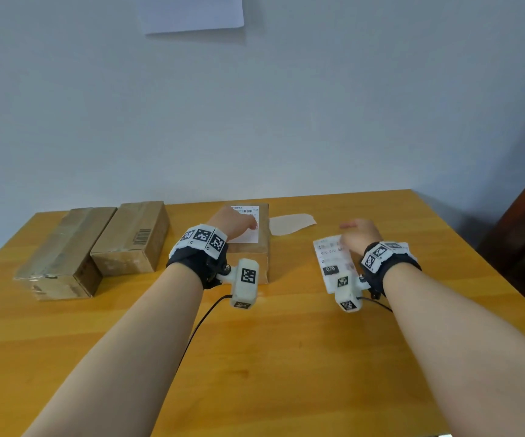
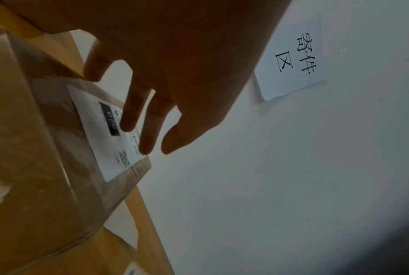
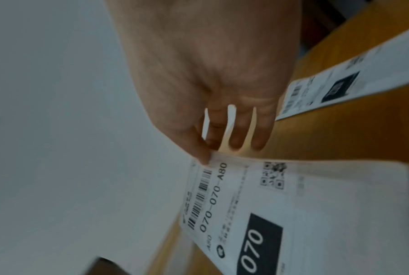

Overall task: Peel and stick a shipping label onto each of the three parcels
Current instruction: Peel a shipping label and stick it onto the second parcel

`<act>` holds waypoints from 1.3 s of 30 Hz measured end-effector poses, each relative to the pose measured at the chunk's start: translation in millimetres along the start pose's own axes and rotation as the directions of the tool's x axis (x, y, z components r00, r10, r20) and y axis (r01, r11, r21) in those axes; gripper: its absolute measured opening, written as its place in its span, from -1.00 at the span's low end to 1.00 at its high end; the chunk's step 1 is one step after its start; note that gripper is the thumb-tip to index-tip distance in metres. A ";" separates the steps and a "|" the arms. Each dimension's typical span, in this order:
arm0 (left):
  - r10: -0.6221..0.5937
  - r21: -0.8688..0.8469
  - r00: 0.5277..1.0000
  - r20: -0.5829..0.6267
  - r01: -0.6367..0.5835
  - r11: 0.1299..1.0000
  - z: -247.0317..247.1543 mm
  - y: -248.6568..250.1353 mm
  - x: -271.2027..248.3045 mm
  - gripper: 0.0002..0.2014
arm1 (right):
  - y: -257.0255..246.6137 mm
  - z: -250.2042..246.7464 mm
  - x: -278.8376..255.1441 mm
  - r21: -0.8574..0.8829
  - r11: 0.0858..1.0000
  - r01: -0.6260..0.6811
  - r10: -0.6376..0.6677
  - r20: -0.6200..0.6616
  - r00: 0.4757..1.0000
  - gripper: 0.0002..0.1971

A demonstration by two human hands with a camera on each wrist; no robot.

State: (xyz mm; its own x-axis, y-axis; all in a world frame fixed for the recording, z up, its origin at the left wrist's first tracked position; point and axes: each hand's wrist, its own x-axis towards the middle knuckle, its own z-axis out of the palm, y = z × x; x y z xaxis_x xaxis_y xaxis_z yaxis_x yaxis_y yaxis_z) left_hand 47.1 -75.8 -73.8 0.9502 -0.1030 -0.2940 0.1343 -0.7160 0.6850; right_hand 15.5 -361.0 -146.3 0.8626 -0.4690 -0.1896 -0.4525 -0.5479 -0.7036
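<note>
L hand (image 1: 234,223): fingers straight, pressing stuck shipping label (image 2: 109,137) flat on centre parcel (image 1: 262,247). R hand (image 3: 213,89): thumb and fingers pinch corner of next label sheet (image 3: 293,214) on table (image 1: 286,357). Two unlabelled parcels (image 1: 97,244) far left; peeled backing (image 1: 289,223) beside centre parcel.

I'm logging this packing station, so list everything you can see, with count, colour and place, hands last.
parcels: three, brown cardboard; two at table's left, one centre.
stuck label: one, white, on the centre parcel's top.
backing sheet: one, cream, on the table right of the centre parcel.
loose labels: two, white with black print, on the table's right side.
table: one, orange-brown wood.
wall sign: one, white paper, on the wall.
left hand: fingers straight, pressing the stuck label.
right hand: fingers touching a loose label's edge; grip unclear.
</note>
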 end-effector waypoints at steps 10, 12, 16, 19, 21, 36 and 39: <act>0.189 -0.374 0.920 -0.344 -0.319 0.871 -53.3 -5.8 -37.1 -0.82 | -132.4 -10.5 -52.9 0.559 0.758 0.336 -0.344 -0.095 0.934 -0.76; 0.213 -0.416 0.917 -0.336 -0.348 0.840 -65.6 -4.3 -47.1 -0.88 | -153.4 -9.0 -65.5 0.557 0.730 0.396 -0.410 -0.108 0.906 -0.76; 0.255 -0.476 0.939 -0.229 -0.337 0.812 -80.6 1.2 -65.0 -0.81 | -186.2 0.4 -90.9 0.567 0.664 0.487 -0.547 -0.075 0.834 -0.76; 0.265 -0.524 0.937 -0.229 -0.348 0.777 -88.2 1.4 -75.4 -0.76 | -202.1 7.7 -107.5 0.585 0.618 0.524 -0.637 -0.018 0.771 -0.76; 0.275 -0.557 0.933 -0.234 -0.360 0.748 -92.8 -0.4 -80.3 -0.73 | -208.6 10.4 -115.7 0.577 0.595 0.560 -0.689 0.007 0.725 -0.76; 0.239 -0.609 0.929 -0.284 -0.367 0.704 -91.9 -6.4 -91.3 -0.85 | -213.1 10.6 -132.8 0.572 0.574 0.586 -0.730 0.033 0.683 -0.76; 0.206 -0.626 0.934 -0.293 -0.350 0.697 -89.1 -7.0 -87.3 -0.86 | -208.7 8.3 -129.5 0.566 0.610 0.555 -0.688 0.030 0.725 -0.74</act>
State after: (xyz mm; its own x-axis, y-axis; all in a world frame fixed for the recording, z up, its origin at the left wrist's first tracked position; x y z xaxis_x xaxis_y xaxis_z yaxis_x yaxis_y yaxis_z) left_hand -11.7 -0.3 6.5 0.9973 -0.0414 0.0612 -0.0625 -0.0306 0.9976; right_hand 0.1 -180.2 19.5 0.9435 0.0575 0.3265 0.3312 -0.2026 -0.9215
